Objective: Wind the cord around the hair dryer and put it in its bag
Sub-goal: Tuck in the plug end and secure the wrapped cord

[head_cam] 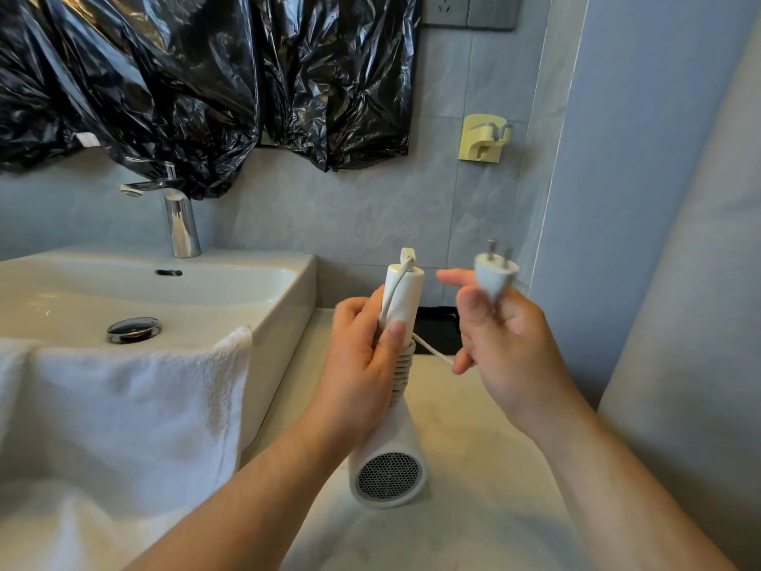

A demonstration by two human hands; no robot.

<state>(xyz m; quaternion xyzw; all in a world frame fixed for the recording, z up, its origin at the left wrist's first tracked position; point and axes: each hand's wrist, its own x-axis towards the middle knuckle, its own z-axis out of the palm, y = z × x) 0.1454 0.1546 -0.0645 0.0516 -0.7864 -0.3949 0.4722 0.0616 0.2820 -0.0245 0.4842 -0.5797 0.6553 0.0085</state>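
Countertop [473,405] of pale, marbled stone runs under both hands, in a bathroom with a grey tiled wall [350,208].

Left of the fingers sits one white basin [288,290] with one chrome tap [179,224] and one drain [134,329]. One white towel [123,405] hangs over the basin's near rim. Above and beyond the fingertips, crumpled black plastic sheeting [164,96] covers the upper wall. One yellow holder [484,138] is stuck to the tiles above the right fingers, with one grey socket plate [469,10] higher up. Something dark lies on the counter just behind the fingers, too hidden to identify.

There is one white hair dryer [387,447]. It stands handle-up with its head on the countertop and its rear grille facing the camera.

The left hand [362,364] grips the handle, fingers curled round it and the thumb [395,335] pressed flat on the front. The one cord [432,350] is coiled tightly round the handle just below that thumb, and a short free length crosses to the right.

The right hand [506,356] pinches the single plug [494,278], its two prongs pointing up. One finger [451,278] stretches toward the handle while the others are curled.
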